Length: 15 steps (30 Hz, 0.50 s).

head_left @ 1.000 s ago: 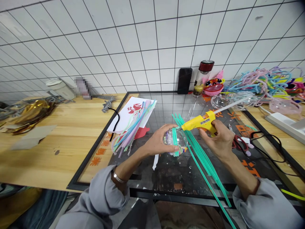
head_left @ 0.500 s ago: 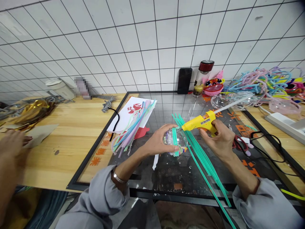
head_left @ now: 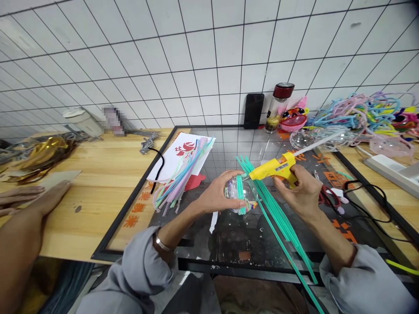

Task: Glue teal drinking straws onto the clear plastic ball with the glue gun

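Pinches a clear round plastic ball banded in green [head_left: 240, 196] between fingers and thumb of the left hand [head_left: 218, 194]. Grips a yellow plastic glue gun [head_left: 274, 168] in the right hand [head_left: 300, 192], fingers closed round the handle; points the nozzle left and slightly down at the ball's top, long axis rising rightward along a white glue stick [head_left: 314, 145]. Has straight green fuzzy strips [head_left: 283, 220] slanting beneath the gun and past the near edge of a black-framed glossy panel [head_left: 225, 242], open below the ball. Shows pale wooden table [head_left: 98, 174] leftward, white tiled wall [head_left: 196, 56] behind.
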Available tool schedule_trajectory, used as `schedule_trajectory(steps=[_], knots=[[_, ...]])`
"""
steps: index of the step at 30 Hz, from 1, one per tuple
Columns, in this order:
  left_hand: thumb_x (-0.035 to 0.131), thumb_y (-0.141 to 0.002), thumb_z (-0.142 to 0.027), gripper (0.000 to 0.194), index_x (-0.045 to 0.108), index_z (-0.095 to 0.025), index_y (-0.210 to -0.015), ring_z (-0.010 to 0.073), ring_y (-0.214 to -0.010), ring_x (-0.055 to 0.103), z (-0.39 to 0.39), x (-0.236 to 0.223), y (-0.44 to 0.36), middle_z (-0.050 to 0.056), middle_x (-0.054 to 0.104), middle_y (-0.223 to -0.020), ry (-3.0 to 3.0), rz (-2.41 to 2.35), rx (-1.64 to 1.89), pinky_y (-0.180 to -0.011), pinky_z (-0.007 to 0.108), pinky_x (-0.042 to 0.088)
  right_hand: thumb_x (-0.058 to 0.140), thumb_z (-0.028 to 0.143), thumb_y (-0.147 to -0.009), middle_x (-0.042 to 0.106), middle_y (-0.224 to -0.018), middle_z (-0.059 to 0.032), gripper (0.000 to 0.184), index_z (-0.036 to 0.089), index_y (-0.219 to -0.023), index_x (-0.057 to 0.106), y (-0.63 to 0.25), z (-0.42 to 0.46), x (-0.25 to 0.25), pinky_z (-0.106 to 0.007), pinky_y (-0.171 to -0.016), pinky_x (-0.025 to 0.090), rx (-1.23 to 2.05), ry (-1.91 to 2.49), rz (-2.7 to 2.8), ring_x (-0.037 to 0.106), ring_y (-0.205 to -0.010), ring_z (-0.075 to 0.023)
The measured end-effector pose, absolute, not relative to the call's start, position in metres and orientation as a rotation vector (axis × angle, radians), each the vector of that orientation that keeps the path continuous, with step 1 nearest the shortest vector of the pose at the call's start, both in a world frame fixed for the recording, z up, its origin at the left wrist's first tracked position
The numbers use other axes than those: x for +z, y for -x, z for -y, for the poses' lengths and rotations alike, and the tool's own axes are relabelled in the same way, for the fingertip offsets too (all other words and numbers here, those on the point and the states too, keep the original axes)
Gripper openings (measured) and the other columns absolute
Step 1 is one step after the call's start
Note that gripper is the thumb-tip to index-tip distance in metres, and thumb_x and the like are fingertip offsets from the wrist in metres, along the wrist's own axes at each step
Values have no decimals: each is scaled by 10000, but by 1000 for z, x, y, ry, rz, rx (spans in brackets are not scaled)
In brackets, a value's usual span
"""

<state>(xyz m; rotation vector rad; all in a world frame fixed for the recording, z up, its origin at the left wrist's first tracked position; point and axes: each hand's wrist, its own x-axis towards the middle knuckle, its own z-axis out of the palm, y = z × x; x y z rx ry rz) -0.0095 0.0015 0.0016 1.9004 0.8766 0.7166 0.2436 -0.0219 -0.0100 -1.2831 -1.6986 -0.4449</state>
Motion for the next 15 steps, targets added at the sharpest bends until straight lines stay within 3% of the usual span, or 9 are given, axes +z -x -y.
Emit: schedule_trajectory(steps=[15], knots=[[811, -654, -382, 749, 533, -186, -1320, 329, -1249, 537, -2, 1, 9, 132, 540, -1372, -1900, -865, 736, -1099, 475, 390, 629, 300, -812, 573, -672, 13, 154, 208, -831, 507, -243, 21, -10, -258, -488, 325, -501, 1237, 1716, 452, -520, -114]])
